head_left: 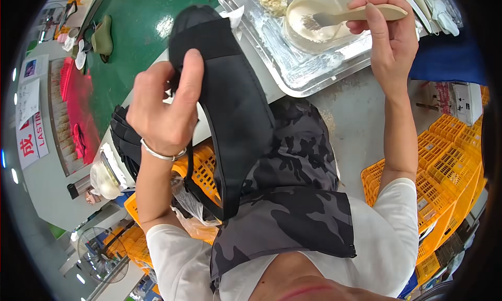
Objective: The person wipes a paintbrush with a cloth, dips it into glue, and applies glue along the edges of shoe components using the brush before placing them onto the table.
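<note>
My left hand (167, 99) grips a black shoe upper (232, 97) near its rounded end, with the thumb on its face and the other fingers partly hidden behind the edge. A black strap hangs from the piece. My right hand (387, 34) is closed round the wooden handle of a brush (334, 18). The bristles are over a round tub of white paste (306, 18), which stands in a metal tray (298, 85) smeared with white.
Yellow plastic crates (434, 175) are stacked at the right, and more stand at the lower left. Several black pieces (125, 139) lie left of my left hand. A fan (102, 254) is at the lower left, and green shoes (103, 37) lie at the upper left.
</note>
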`<move>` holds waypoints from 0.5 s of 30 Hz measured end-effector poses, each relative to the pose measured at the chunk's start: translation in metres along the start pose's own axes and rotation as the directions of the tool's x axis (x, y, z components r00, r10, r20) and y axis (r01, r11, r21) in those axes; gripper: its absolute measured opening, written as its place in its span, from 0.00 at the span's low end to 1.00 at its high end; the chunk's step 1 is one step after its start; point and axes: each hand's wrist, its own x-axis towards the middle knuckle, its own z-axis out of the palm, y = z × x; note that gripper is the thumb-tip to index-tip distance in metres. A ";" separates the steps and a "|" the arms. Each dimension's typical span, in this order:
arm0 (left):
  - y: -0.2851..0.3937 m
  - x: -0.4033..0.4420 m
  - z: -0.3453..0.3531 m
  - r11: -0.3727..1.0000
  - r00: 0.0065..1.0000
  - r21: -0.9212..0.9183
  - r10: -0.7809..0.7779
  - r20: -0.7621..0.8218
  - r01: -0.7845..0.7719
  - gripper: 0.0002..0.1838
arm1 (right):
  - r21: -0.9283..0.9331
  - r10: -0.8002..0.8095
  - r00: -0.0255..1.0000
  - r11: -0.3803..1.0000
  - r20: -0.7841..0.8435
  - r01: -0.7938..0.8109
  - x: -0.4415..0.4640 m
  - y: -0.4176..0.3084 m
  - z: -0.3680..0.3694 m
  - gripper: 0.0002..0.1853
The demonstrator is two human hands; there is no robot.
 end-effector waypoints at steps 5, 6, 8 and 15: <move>-0.004 -0.009 -0.009 0.996 1.000 0.090 0.009 -0.002 -0.009 0.30 | -0.033 0.029 1.000 0.999 0.005 -0.029 0.003 -0.016 0.010 0.09; -0.005 -0.011 -0.010 0.995 1.000 0.098 0.007 0.000 -0.007 0.30 | -0.602 0.286 0.958 0.765 -0.001 -0.229 0.010 -0.043 0.025 0.09; -0.004 -0.015 -0.012 0.994 1.000 0.109 0.001 -0.001 -0.001 0.30 | -0.935 0.478 0.866 0.217 -0.147 -0.279 0.015 -0.057 0.038 0.09; -0.003 -0.023 -0.019 0.989 0.997 0.129 -0.070 -0.022 0.072 0.32 | -0.635 0.331 0.942 0.718 -0.052 -0.287 0.015 -0.033 0.048 0.10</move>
